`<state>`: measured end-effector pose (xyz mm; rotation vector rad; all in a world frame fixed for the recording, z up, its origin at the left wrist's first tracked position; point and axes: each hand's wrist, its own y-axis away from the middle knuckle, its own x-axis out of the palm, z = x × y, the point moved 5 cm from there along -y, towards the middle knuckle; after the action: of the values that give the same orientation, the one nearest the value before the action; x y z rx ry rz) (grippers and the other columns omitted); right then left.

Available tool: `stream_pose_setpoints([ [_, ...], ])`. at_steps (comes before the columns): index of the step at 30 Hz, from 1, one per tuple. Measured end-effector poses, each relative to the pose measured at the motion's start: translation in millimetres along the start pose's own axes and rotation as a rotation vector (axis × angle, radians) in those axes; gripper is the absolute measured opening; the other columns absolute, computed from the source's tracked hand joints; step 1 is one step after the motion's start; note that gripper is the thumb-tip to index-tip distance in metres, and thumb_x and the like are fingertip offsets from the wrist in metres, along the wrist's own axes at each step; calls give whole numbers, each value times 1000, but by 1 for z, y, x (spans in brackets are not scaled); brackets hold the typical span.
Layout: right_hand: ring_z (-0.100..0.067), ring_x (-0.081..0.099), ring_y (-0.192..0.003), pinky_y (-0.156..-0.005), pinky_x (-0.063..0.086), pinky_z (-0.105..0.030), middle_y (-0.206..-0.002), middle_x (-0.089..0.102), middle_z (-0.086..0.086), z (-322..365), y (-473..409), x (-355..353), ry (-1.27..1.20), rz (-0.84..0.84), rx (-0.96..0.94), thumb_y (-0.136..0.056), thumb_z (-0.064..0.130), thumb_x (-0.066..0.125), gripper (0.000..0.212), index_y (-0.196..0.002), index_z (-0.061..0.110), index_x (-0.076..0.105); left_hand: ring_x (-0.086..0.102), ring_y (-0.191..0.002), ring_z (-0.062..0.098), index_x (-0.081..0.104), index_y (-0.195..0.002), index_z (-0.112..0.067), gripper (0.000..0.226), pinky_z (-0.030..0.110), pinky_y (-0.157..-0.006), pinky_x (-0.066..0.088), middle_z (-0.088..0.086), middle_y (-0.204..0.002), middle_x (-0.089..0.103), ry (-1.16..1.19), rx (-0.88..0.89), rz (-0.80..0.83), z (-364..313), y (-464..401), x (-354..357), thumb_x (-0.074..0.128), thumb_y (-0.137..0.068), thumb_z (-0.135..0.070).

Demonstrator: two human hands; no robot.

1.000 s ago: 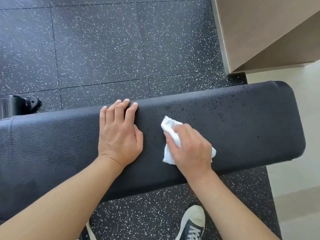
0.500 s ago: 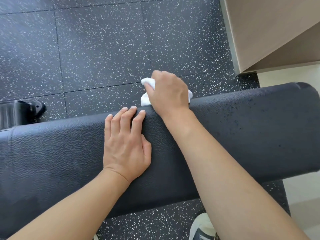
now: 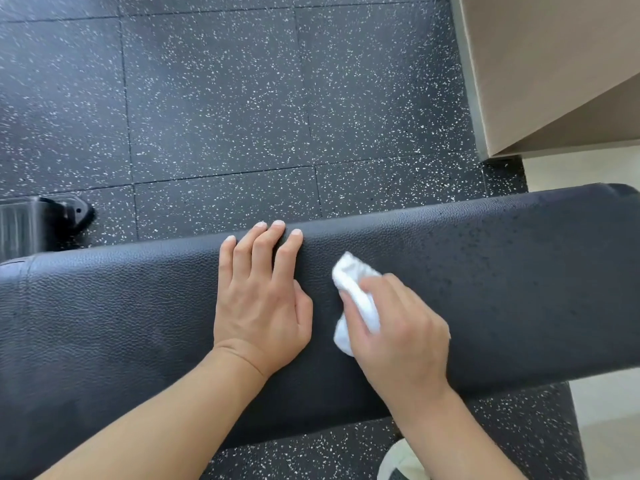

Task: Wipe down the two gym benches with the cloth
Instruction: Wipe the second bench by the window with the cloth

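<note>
A black padded gym bench (image 3: 121,306) runs across the view from left to right. Dark wet speckles cover its right part. My left hand (image 3: 263,299) lies flat on the pad, fingers straight, fingertips at the far edge. Just right of it, my right hand (image 3: 398,330) grips a crumpled white cloth (image 3: 356,296) and presses it onto the middle of the pad. Part of the cloth is hidden under my fingers. Only one bench is in view.
Black speckled rubber floor tiles (image 3: 225,98) lie beyond the bench. A black bench foot (image 3: 65,213) sits at the far left. A beige wall or cabinet corner (image 3: 554,64) stands at the upper right. A white shoe tip (image 3: 398,459) shows below the bench.
My right hand has pulled the cloth back from the bench's far edge to the middle of the pad. My left hand has stayed flat in the same place.
</note>
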<state>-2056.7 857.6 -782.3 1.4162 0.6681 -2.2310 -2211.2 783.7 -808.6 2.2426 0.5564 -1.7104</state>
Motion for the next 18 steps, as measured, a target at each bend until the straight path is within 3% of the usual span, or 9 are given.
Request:
stream_pose_setpoints([
  [3, -24, 58, -67, -52, 35, -35, -78, 59, 0, 10, -56, 18, 15, -22, 90, -96, 34, 67, 22, -88, 14, 63, 44, -141, 42, 55, -143, -6, 63, 62, -123, 27, 18, -148, 52, 0, 1, 4, 0, 0, -1, 47, -83, -23],
  [5, -26, 62, -73, -54, 29, -33, -85, 63, -1, 18, -96, 31, 26, 11, 137, -95, 36, 66, 21, -95, 15, 64, 45, -140, 44, 55, -142, -5, 63, 64, -121, 29, 19, -147, 52, 5, 1, 5, -2, 0, -2, 47, -82, -22],
  [9, -26, 67, -90, -63, 30, -33, -99, 66, 0, 22, -142, 57, 101, 184, 119, -102, 43, 54, 22, -103, 21, 58, 46, -138, 46, 55, -141, -3, 62, 65, -119, 30, 20, -146, 52, 0, 4, 5, -3, -1, -2, 46, -82, -22],
  [14, -23, 63, -78, -58, 28, -31, -90, 62, 2, 18, -94, 28, 39, 86, 18, -97, 36, 63, 17, -98, 20, 59, 45, -139, 46, 55, -142, -4, 63, 65, -118, 31, 20, -147, 51, -2, -2, 11, -3, 0, -3, 47, -82, -22],
  [18, -21, 59, -68, -54, 38, -32, -85, 59, 4, -15, -19, -4, 44, 30, 1, -94, 31, 67, 14, -98, 18, 65, 45, -139, 45, 55, -142, -5, 63, 64, -119, 30, 19, -146, 51, -3, -2, -2, -2, 0, -2, 48, -82, -22],
])
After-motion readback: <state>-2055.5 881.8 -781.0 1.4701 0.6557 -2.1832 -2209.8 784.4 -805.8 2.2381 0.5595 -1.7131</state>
